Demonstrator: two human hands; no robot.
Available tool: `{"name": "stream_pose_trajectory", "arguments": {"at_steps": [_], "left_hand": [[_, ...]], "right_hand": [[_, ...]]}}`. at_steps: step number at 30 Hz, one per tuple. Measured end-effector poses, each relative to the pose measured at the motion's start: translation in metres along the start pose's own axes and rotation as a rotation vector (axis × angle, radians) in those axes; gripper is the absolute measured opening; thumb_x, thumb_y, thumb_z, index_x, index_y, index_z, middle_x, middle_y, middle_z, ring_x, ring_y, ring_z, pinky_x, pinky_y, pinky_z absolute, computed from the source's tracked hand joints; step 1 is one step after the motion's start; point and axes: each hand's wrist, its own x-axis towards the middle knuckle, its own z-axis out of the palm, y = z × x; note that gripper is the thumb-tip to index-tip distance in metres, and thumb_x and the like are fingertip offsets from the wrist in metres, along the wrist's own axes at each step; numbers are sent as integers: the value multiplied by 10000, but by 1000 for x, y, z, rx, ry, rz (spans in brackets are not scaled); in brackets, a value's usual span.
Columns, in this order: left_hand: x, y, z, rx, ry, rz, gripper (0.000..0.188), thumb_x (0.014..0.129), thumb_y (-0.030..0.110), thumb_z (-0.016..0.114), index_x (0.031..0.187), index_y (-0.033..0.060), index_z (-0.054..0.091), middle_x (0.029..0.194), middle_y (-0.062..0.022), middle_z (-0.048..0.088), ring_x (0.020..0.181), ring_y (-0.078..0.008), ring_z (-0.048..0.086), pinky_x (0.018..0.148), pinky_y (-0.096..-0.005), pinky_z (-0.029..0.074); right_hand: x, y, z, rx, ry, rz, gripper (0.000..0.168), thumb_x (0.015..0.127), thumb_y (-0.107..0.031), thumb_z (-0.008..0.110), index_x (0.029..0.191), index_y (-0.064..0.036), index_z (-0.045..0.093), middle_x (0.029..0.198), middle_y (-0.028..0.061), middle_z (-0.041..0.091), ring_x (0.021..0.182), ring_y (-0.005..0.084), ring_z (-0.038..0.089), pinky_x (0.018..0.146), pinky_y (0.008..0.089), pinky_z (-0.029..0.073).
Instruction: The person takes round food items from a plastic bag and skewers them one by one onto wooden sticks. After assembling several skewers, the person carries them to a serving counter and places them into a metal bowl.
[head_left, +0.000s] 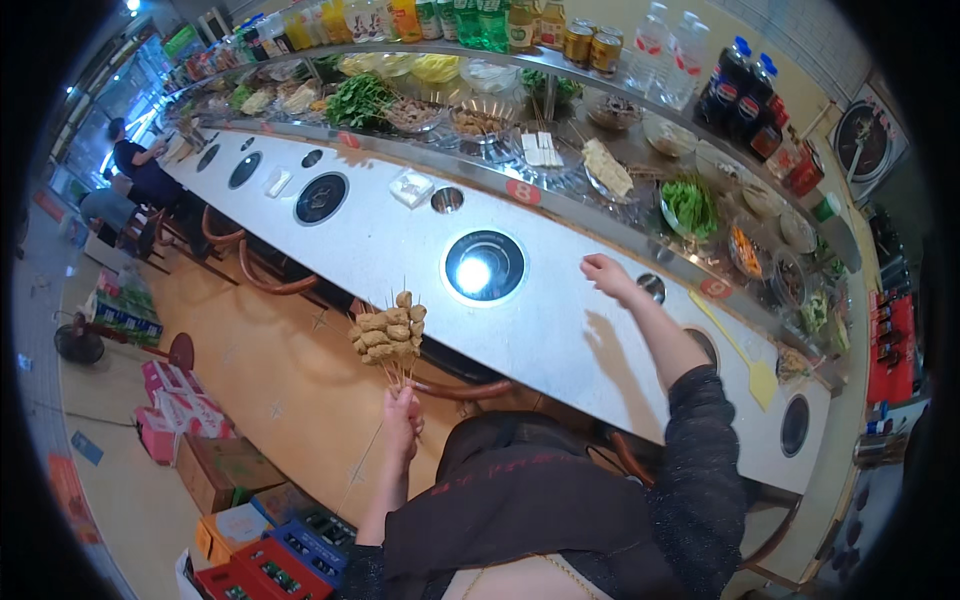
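My left hand is closed around the thin sticks of a bunch of skewers, which it holds upright beside the counter's near edge. Brown, rounded food pieces, perhaps meatballs, cover the upper part of the sticks. Over the white counter reaches my right hand, with no object visible in it and its fingers loosely bent. To its left lies a round black cooktop set into the counter, with a bright reflection on it. A metal cup sits just beyond my right wrist.
A shelf rail runs behind the counter, with skewers and leafy greens in bowls and bottles above. A yellow fly swatter lies at right. Chairs line the near edge; crates stand lower left. People are far left.
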Motion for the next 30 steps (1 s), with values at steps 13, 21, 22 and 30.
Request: {"name": "stream_pose_trajectory", "arguments": {"at_steps": [13, 21, 22, 30], "left_hand": [[121, 68, 4, -6, 31, -155, 182, 900, 253, 452, 971, 86, 460, 548, 36, 327, 387, -54, 270, 345, -183, 194], [154, 65, 5, -95, 89, -246, 192, 895, 227, 461, 1014, 83, 418, 586, 13, 343, 412, -53, 292, 358, -178, 217], [155, 66, 8, -95, 91, -239, 192, 896, 227, 461, 1014, 82, 417, 587, 13, 342, 417, -53, 293, 361, -177, 218], [159, 66, 10, -70, 74, -216, 197, 907, 242, 445, 1008, 73, 440, 586, 12, 330, 421, -58, 279, 361, -187, 205]], "right_hand": [[268, -129, 90, 1164, 156, 183, 444, 925, -400, 377, 1093, 5, 446, 1000, 135, 546, 876, 216, 560, 747, 344, 483], [353, -156, 87, 1439, 96, 336, 531, 888, -457, 429, 1061, 40, 358, 937, 213, 533, 832, 298, 570, 751, 398, 502], [362, -149, 85, 1404, 72, 326, 527, 888, -454, 432, 1060, 39, 358, 932, 213, 533, 817, 295, 573, 730, 389, 510], [365, -143, 90, 1199, 184, 209, 247, 860, -137, 383, 982, 73, 425, 838, 210, 569, 700, 291, 613, 588, 353, 538]]}}
